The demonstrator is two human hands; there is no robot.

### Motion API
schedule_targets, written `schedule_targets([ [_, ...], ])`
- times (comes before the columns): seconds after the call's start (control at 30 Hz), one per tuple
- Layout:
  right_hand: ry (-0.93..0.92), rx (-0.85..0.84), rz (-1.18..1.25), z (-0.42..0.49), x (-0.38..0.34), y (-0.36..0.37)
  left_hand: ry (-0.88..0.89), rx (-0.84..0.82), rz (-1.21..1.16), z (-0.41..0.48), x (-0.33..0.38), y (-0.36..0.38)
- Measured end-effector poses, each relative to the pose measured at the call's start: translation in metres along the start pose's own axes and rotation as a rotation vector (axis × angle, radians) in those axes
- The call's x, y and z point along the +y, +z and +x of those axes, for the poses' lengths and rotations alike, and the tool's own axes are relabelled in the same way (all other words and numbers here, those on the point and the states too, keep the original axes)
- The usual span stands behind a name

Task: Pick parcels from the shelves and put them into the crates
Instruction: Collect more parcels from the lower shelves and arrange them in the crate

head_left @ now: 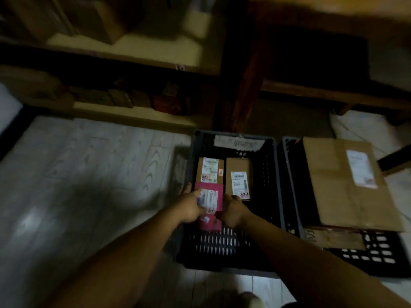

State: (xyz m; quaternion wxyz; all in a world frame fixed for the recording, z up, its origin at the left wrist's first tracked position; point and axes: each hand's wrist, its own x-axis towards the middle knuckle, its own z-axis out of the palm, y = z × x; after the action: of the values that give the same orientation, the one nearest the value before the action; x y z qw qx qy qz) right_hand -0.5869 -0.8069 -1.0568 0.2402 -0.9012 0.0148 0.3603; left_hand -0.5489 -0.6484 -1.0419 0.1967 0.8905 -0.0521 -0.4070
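Pink parcel: the pink parcel (pixel 217 192) is right between the two hands, low inside the left crate (pixel 218 245), white label up; whether it already sits on the crate floor, cannot tell
Left hand: left hand (pixel 189 206) grips the parcel's left edge, thumb lying over the label
Right hand: right hand (pixel 233 211) clasps the right edge, fingers curled at it, though blur hides the fingertips
Crates, counted: two, side by side on the floor (pixel 89 163), the left crate and the right crate (pixel 373 256), walls almost touching
Parcels in left crate: three, namely the pink one plus two brown parcels, the left brown parcel (pixel 210 170) and the right brown parcel (pixel 239 174), lying flat next to each other at the far end
Right crate load: one large cardboard box (pixel 342 192) lying across the top, and one flatter cardboard piece (pixel 333 238) peeking out under its near edge
Shelves: the shelves (pixel 133 117) stand beyond the crates, a row of parcels (pixel 133 98) on the lower level, too blurred to count
Edges: the pink parcel's far edge overlaps the left brown parcel's near edge; its left side is close to the crate's left wall
Open room: bare crate floor shows right of the brown pair and nearer than the pink parcel
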Motion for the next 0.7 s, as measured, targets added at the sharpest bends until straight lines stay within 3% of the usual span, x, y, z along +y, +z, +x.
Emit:
schedule_targets([
  [0.17, 0.124, 0.056, 0.116, -0.080, -0.097, -0.091, -0.049, 0.063, -0.041, -0.115, -0.005, -0.122],
  [0.4, 0.019, 0.150, 0.058, -0.158, -0.259, -0.195, -0.036, 0.202, -0.030, -0.247, -0.040, -0.293],
  [0.57, -0.038, 0.222, 0.173, -0.152, -0.337, -0.238, -0.020, 0.364, -0.060, -0.291, -0.068, -0.388],
  [0.7, -0.070, 0.257, 0.151, -0.130, -0.384, -0.271, -0.019, 0.400, -0.058, -0.284, -0.089, -0.446],
])
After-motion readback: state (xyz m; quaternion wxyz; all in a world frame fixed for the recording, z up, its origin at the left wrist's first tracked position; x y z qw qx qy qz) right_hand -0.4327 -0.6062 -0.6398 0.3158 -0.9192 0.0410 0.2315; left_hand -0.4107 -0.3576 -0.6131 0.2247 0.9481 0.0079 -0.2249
